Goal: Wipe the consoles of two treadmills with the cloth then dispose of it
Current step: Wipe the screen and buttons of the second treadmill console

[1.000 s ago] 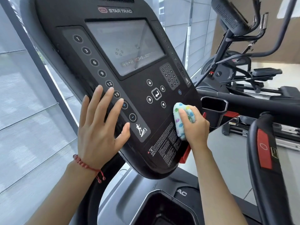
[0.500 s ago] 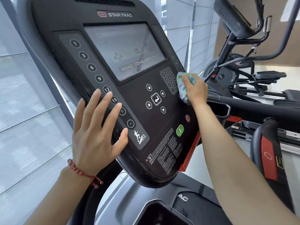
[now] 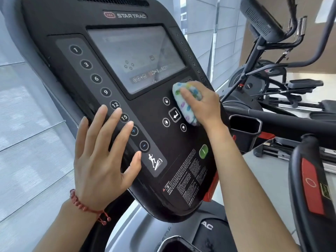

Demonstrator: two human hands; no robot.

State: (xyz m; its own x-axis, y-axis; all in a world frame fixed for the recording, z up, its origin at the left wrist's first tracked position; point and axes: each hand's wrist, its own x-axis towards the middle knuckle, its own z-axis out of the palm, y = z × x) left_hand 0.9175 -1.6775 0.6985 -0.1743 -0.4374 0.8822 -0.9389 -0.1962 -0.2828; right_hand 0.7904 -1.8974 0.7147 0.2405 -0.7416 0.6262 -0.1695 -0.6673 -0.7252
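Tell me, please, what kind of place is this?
Most likely a gym or fitness room. The hands work on a treadmill console with numbered buttons and a screen. To the right stands another exercise machine, and a black handlebar crosses beside it.

Both forearms are bare, and a red beaded bracelet (image 3: 85, 206), seemingly corded with dangling ends, circles the left wrist.
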